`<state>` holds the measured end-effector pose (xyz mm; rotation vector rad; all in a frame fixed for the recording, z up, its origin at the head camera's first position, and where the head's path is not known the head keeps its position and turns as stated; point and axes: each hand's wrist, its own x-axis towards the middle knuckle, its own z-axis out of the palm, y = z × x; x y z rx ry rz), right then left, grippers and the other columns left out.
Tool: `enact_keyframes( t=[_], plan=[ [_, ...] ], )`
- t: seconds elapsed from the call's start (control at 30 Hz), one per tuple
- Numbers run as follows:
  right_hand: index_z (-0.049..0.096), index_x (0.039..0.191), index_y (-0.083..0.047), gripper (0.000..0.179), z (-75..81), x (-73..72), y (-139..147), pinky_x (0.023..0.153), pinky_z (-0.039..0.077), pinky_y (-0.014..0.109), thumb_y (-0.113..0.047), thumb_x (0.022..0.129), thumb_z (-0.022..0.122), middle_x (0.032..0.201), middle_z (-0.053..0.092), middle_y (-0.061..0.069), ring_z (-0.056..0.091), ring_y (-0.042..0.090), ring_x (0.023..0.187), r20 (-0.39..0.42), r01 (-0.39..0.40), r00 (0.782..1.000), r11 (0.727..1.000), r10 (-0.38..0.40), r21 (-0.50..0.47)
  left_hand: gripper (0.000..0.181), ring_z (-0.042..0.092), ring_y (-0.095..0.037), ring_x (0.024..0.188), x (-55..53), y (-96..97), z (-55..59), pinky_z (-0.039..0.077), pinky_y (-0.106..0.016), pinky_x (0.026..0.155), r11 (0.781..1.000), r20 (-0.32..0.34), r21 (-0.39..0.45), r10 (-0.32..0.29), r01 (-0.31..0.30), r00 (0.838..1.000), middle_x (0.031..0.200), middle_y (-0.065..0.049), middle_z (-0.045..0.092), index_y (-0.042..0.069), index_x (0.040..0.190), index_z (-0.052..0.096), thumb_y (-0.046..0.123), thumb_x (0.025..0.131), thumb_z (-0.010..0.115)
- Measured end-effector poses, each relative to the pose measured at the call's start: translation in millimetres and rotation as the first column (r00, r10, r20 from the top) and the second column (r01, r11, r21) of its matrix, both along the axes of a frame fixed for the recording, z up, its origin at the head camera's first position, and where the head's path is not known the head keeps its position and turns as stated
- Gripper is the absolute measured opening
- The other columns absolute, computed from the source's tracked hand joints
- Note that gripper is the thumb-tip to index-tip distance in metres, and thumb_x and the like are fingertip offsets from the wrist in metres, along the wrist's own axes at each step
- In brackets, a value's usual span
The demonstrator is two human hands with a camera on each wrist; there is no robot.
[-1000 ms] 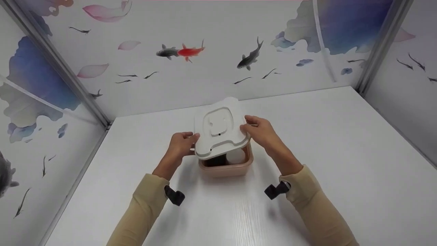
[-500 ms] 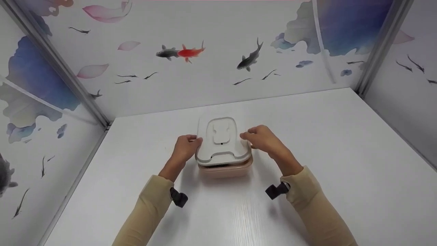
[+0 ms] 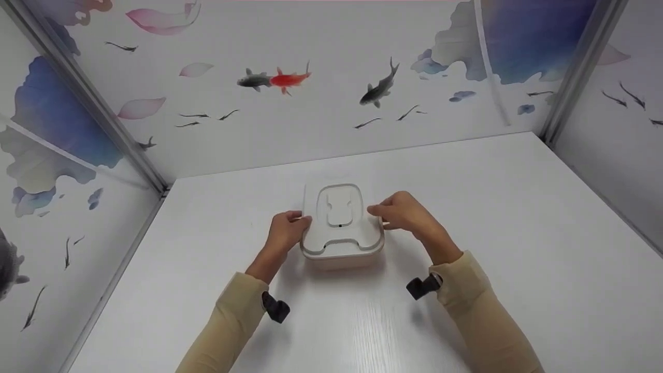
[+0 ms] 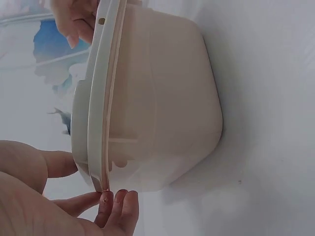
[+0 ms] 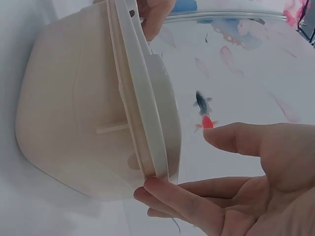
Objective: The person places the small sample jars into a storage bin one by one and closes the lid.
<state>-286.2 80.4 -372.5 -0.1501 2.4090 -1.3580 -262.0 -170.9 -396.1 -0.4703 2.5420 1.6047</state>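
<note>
A white lid with a raised oval centre lies over a pale pink plastic box in the middle of the table. Its contents are out of sight in the head view. My left hand pinches the lid's left edge, with the thumb on top and fingertips at the rim. On the other side, my right hand touches the rim with its fingers. Its thumb stands apart from the lid in the right wrist view.
The white tabletop reaches back to a wall painted with fish and petals. Metal posts stand at its corners. A small black device is strapped to each wrist.
The lid has come down from a tilt onto the box, covering the dark and white things seen inside earlier. Both hands have lowered with it, and the right thumb now stands off the lid.
</note>
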Motion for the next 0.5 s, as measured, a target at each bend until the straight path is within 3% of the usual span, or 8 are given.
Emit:
enact_keyframes(
  t=[0.5],
  plan=[
    [0.052, 0.138, 0.012, 0.057, -1.3, -1.7, 2.5, 0.098, 0.056, 0.037, -0.023, 0.096, 0.068, 0.144, 0.053, 0.027, 0.064, 0.035, 0.122, 0.000, -0.015, 1.000, 0.999, 0.015, 0.032, 0.051, 0.063, -0.023, 0.114, 3.9, -0.3, -4.2, 0.056, -0.032, 0.094, 1.000, -0.018, 0.017, 0.011, -0.011, 1.000, 0.135, -0.018, 0.061, -0.001, 0.143, 0.051, 0.027, 0.100, 0.059]
  ],
)
